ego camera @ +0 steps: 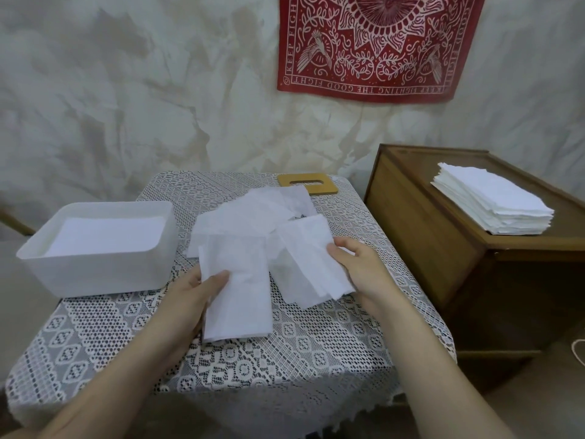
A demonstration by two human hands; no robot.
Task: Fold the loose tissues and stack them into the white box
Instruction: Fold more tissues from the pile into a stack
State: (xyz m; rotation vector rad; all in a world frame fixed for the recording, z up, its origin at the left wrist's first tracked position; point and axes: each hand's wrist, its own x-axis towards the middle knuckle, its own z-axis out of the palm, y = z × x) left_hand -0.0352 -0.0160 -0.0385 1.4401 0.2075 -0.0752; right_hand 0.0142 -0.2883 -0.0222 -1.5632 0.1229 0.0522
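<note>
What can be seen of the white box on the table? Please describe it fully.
The white box is rectangular with rounded corners and no lid, apparently of matte, slightly see-through plastic. It stands upright on the lace tablecloth at the table's left side, left of the loose tissues. A flat stack of tissues lies inside, below the rim. No hand touches it.
</note>
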